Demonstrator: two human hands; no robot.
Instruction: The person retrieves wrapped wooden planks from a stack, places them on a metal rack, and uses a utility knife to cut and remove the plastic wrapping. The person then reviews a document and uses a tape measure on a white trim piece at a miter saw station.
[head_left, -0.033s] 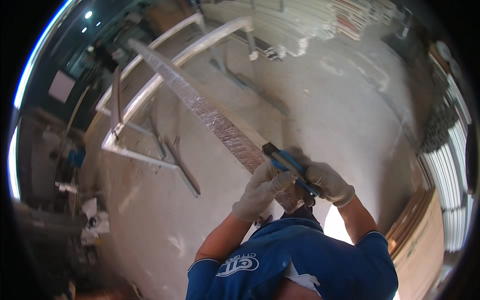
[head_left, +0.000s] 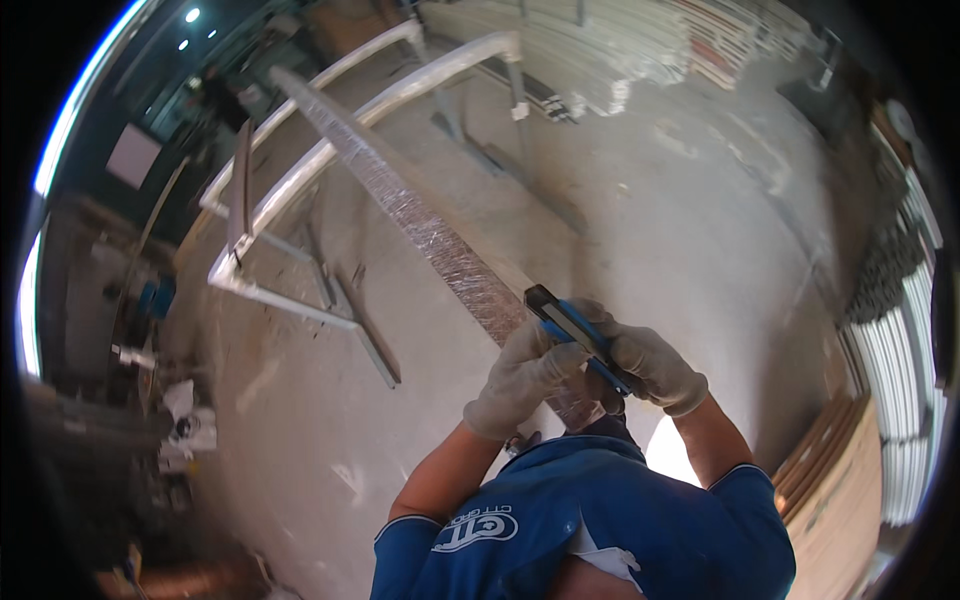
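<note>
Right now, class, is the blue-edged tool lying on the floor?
No, the blue-edged tool is held between the left grip and the right grip.

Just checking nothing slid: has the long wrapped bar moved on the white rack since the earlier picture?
No, not visibly: the wrapped bar crosses the white rack at about the same place; both shift together slightly right in the view.

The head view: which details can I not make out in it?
Head view: underside of the blue-and-black tool, hidden by its own body, left hand and right hand.
Head view: part of the wrapped bar, covered by the left hand.
Head view: top of the white stack, cut by the upper edge.
</note>
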